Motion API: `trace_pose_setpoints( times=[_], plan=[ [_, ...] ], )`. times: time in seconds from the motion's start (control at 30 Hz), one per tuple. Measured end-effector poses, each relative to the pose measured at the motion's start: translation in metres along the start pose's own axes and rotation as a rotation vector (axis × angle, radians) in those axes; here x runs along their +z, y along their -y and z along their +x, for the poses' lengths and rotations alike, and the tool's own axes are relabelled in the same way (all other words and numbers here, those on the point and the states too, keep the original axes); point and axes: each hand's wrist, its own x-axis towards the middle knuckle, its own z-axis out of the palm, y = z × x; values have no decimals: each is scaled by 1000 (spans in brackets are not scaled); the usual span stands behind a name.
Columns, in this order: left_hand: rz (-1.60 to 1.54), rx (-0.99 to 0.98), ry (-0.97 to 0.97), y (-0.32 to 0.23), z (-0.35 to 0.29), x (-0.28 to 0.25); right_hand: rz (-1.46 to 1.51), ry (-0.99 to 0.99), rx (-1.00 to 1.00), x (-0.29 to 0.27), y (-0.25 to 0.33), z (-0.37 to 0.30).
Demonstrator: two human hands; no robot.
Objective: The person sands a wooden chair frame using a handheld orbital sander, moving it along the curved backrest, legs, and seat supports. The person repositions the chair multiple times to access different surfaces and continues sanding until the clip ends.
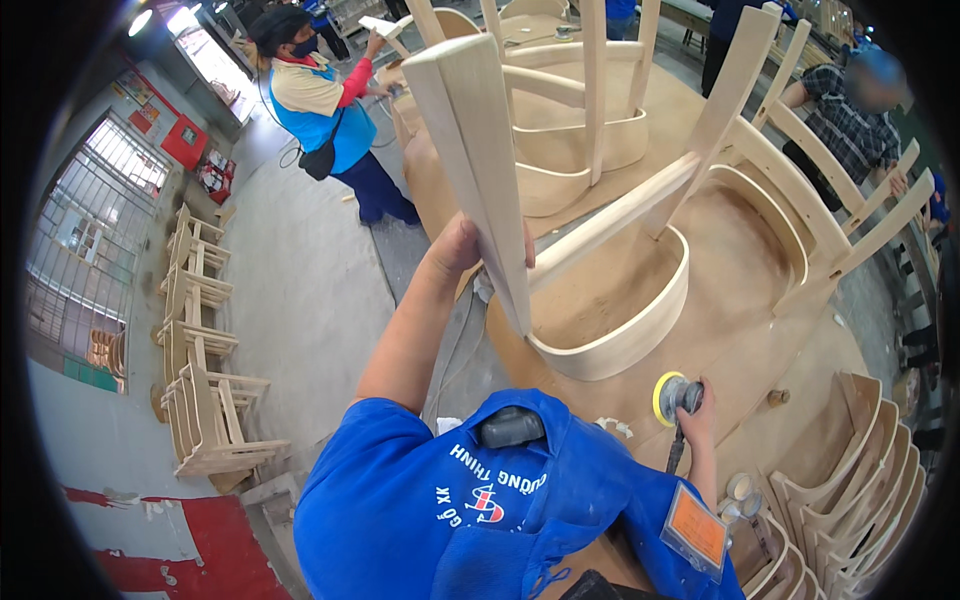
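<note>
An unpainted wooden chair frame stands upside down in front of me, its legs pointing up and its curved backrest resting on the brown-covered table. My left hand is wrapped round the near leg, with fingertips showing on its far side. Lower right, my right hand holds a hand-held orbital sander by its body. The sander's yellow pad faces left, tilted up on edge and apart from the chair frame.
More upturned chair frames stand farther back on the table. Curved wooden pieces are stacked at the lower right. A co-worker in a blue vest works at far left, another in a checked shirt at far right. Wooden frames line the left wall.
</note>
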Motion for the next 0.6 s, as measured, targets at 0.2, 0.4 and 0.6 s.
trace_pose_setpoints(
  times=[0.2,0.4,0.6],
  plan=[
    [83,113,-475,41,-19,-6,-39,94,-52,13,49,26],
    [-3,72,-508,37,-21,-2,-314,243,-88,29,120,52],
    [179,167,-464,32,-16,0,-521,476,-110,80,190,67]
  ],
)
